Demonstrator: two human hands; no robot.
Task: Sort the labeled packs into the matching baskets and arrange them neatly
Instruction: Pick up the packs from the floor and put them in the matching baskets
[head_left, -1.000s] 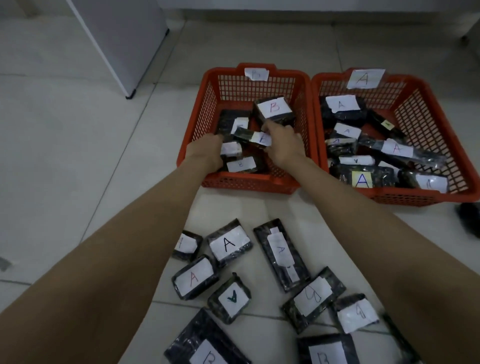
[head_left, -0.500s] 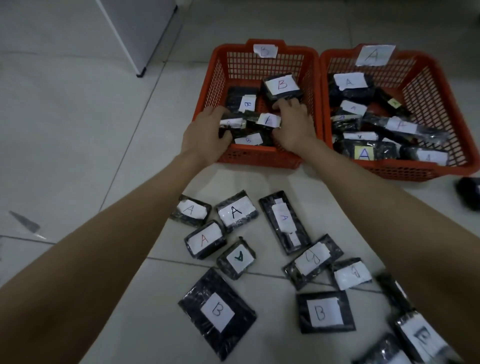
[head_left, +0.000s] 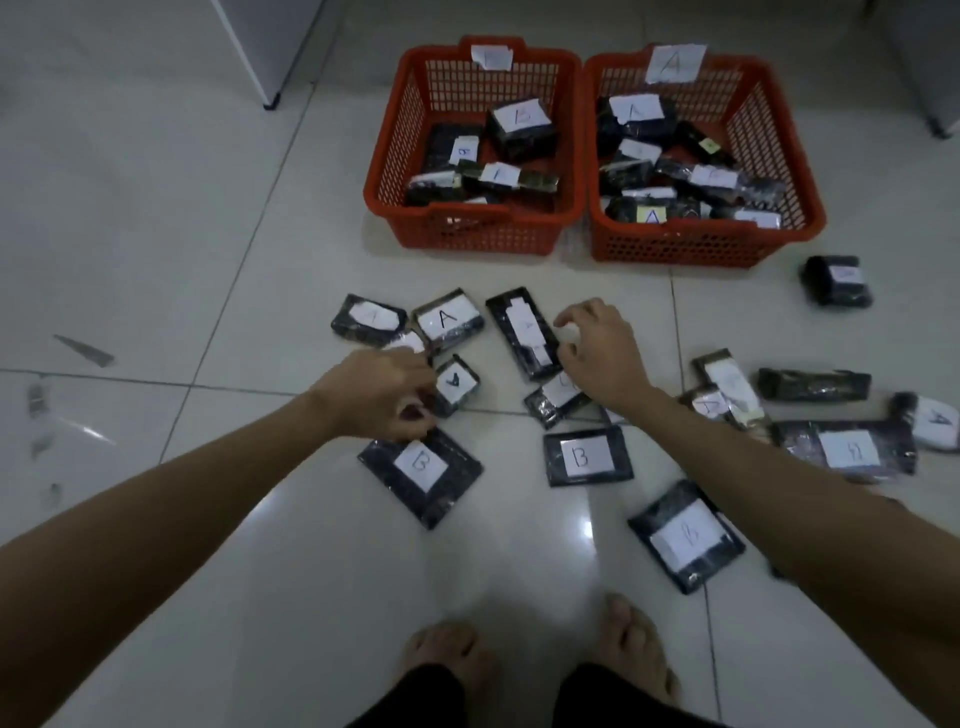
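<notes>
Two bare feet (head_left: 535, 660) stand on the pale tiled floor (head_left: 208, 260). Just ahead, dark plastic-wrapped packs with white paper labels (head_left: 589, 456) lie scattered on it, some marked A, some B. The left hand (head_left: 387, 397) is low over a small pack, fingers curled; whether it grips anything I cannot tell. The right hand (head_left: 602, 348) hovers with fingers loosely bent beside a long narrow pack (head_left: 524, 332), holding nothing. Farther away two orange plastic mesh baskets touch side by side: left basket (head_left: 470, 236) with B packs, right basket (head_left: 696, 249) with A packs.
</notes>
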